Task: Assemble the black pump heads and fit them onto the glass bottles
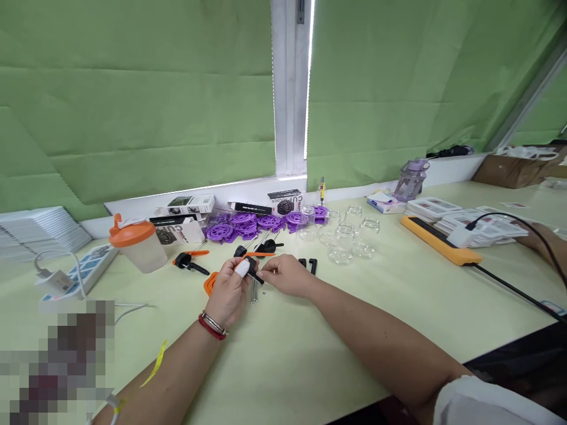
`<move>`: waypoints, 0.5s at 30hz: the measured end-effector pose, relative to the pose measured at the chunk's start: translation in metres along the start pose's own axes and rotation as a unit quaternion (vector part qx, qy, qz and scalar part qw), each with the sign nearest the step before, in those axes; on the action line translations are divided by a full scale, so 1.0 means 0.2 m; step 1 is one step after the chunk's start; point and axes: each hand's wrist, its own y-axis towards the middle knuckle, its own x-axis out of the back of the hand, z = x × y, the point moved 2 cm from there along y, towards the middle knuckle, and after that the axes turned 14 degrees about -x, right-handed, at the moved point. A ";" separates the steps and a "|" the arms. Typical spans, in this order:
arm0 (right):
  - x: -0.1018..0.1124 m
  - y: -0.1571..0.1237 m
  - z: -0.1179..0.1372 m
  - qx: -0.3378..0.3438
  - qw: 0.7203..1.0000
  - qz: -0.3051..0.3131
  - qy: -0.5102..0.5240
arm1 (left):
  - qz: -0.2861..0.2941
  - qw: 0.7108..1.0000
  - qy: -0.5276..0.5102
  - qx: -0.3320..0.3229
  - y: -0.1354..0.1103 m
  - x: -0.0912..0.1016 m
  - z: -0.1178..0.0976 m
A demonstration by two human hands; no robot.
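Observation:
My left hand [230, 291], with a white wrap on the thumb, is closed round a small black plastic part with a short stem [254, 273]. Close beside the stem's end, my right hand [286, 275] has its fingers pinched together. Whatever they pinch is too small to make out. Below the hands lie thin metal rods [254, 293] and a tiny nut-like piece [264, 293]. An orange plastic piece [209, 284] shows partly behind my left hand. Farther left rests another black part with a stem [191, 263]. Two black bent pieces [313, 265] lie past my right wrist.
Purple wheel-like parts [243, 224] are piled at the back before printed boxes [179, 230]. Clear glass jars [344, 243] stand right of them. An orange-lidded cup [139, 242] and white power strip [95, 268] are left; an orange power strip [438, 242] is right.

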 end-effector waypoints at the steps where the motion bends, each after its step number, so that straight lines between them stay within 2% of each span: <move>1: -0.01 0.00 0.00 0.000 1.000 0.009 0.004 | 0.000 1.000 -0.005 -0.001 0.00 0.00 0.00; 5: -0.03 0.00 -0.01 -0.020 0.998 0.063 0.022 | 0.003 0.999 -0.035 0.004 -0.02 0.00 0.00; 7: -0.03 0.00 -0.01 -0.033 0.997 0.070 0.030 | 0.040 0.999 -0.031 0.004 -0.02 0.00 0.00; 10: -0.02 0.00 -0.01 -0.042 0.997 0.058 0.037 | 0.098 0.995 0.025 -0.010 -0.01 0.01 0.01; 15: -0.01 -0.02 0.00 -0.013 0.998 0.054 -0.003 | 0.126 0.978 0.163 -0.008 0.00 0.03 0.00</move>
